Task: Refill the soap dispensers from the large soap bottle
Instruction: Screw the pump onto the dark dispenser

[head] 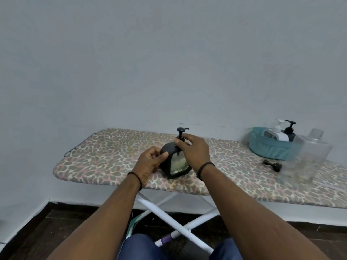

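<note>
**Both hands on the black soap dispenser**

From the head camera, we look down at an ironing board (116,158) with a leopard-print cover, set against a pale wall (169,62). Near the board's front edge, about the middle of the frame, stands a black soap dispenser (173,164) with a clear window in its side, and a pump head (182,130) sticking up from its top.

Our left hand (150,165) grips the dispenser's left side, fingers curled round the body. Our right hand (194,152) comes over the top, with thumb and fingers pinching the collar at the base of the pump. We cannot tell whether the collar is tight or loose. Each wrist wears a thin dark band.

At the right end of the board sits a teal basket (270,150). Inside it stand a white dispenser (276,133) and another black dispenser (290,131), side by side, both upright. Just beside the basket, on its right and touching or nearly touching it, stands the large clear bottle (312,147), with its neck open. A small black cap (272,165) lies on its side on the board in front of the basket, apart from the bottle.

Below the board we see its white crossed legs (169,211), a dark floor (47,228), and our knees in blue cloth at the bottom edge.
</note>
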